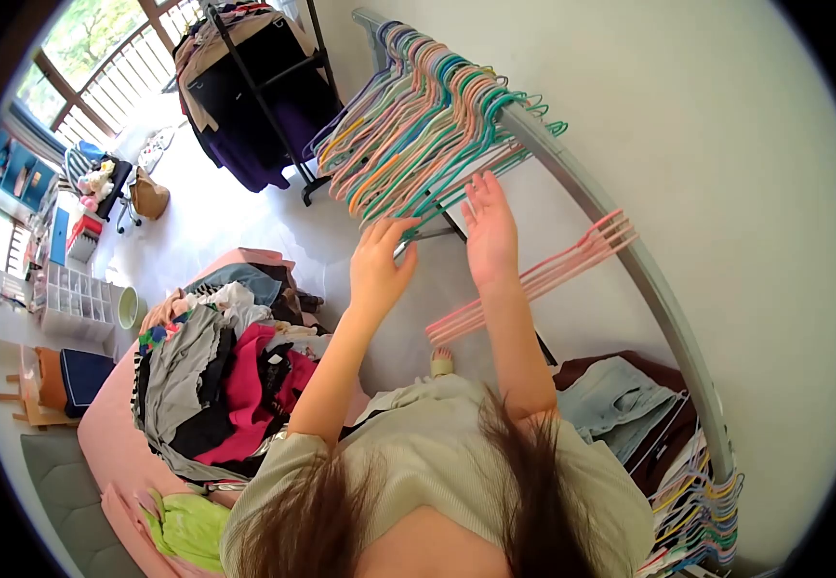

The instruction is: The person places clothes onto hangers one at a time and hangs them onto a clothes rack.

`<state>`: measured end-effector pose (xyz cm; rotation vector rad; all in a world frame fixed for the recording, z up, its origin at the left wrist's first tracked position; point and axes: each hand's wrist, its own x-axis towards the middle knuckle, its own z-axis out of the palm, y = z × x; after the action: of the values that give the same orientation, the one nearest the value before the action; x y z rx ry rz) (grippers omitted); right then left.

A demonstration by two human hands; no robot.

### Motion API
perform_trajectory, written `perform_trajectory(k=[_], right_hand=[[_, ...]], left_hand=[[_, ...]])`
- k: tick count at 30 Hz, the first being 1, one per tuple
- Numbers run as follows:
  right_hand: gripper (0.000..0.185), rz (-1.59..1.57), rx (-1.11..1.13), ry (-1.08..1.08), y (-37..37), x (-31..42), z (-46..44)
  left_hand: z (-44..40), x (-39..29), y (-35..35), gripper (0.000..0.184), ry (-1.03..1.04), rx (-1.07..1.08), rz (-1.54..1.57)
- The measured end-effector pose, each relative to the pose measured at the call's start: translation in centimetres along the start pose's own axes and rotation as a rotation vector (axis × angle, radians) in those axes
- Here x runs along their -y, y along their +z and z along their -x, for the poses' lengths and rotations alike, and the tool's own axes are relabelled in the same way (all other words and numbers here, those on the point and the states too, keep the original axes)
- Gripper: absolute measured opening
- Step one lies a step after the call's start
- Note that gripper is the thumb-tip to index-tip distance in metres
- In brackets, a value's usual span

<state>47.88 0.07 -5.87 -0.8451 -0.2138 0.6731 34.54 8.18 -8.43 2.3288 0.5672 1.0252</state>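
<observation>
My left hand (379, 265) is raised at the near end of a dense row of coloured hangers (427, 125), its fingertips by the lower corners of the green ones. To the right, my right hand (490, 226) is upright with its fingers apart, beside the same green hangers, holding nothing that shows. The hangers hang on a grey metal rail (572, 173). Several pink hangers (562, 270) hang apart from them, farther along the rail, and pass behind my right forearm. Whether my left fingertips touch a hanger is hard to tell.
On the pink bed (109, 424) lies a heap of clothes (186, 376). A dark rack with garments (264, 106) stands beyond the hangers. Folded jeans (615, 400) and more hangers (702, 511) are at the lower right. A basket (149, 196) sits by the chair.
</observation>
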Motion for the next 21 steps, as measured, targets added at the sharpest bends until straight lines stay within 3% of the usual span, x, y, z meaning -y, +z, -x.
perform_trajectory(k=[3, 15, 18, 21], right_hand=[[0.066, -0.007, 0.025, 0.101, 0.0, 0.1, -1.0], [0.07, -0.093, 0.151, 0.25, -0.5, 2.2, -3.3], [0.072, -0.116, 0.145, 0.277, -0.3, 2.7, -3.2], [0.071, -0.149, 0.148, 0.303, -0.1, 3.1, -3.1]], left_hand=[[-1.9, 0.2, 1.6, 0.03, 0.067, -0.061, -0.079], [-3.9, 0.0, 5.7, 0.029, -0.005, -0.122, -0.163], [-3.7, 0.1, 6.1, 0.027, -0.142, -0.178, -0.15], [-4.2, -0.2, 5.9, 0.026, -0.086, -0.279, -0.211]])
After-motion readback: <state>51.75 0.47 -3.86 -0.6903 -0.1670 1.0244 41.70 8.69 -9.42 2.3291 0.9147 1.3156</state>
